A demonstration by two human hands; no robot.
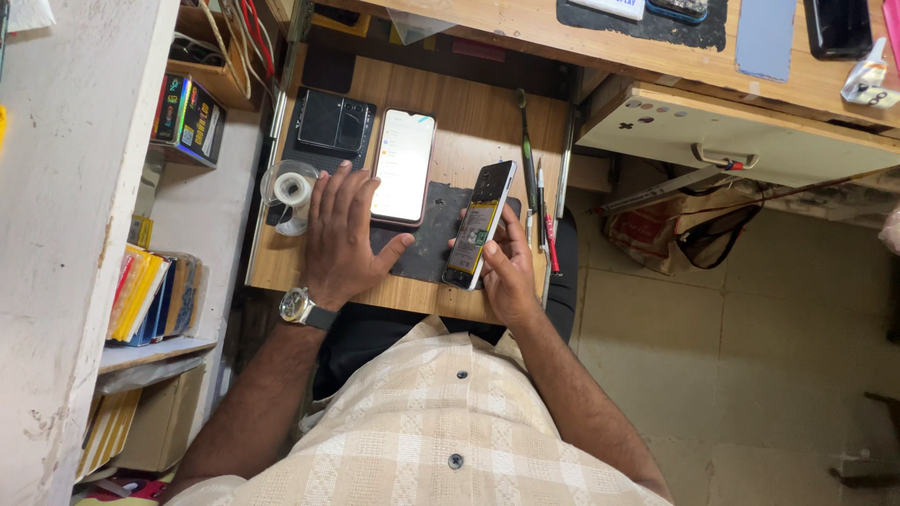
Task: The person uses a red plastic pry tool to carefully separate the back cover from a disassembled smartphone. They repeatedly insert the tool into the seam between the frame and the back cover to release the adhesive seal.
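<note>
Down below, a small wooden worktop (487,122) sits over a tiled floor (750,375), shelves to the left. Two phones here: a lit phone (404,166) at centre, and an opened phone (478,225) near the front right edge on a dark mat (431,234). Left hand (342,234) lies flat, fingers spread, beside the lit one. Right hand (506,267) pinches the opened phone. One tape roll (292,189) at the left edge; a colourful box (192,117) on the shelf.

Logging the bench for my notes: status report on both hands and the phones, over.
Left hand flat on the lit phone and black mat. Right hand holds the opened phone, tilted. Tape roll beside left hand; tools right of mat.
</note>
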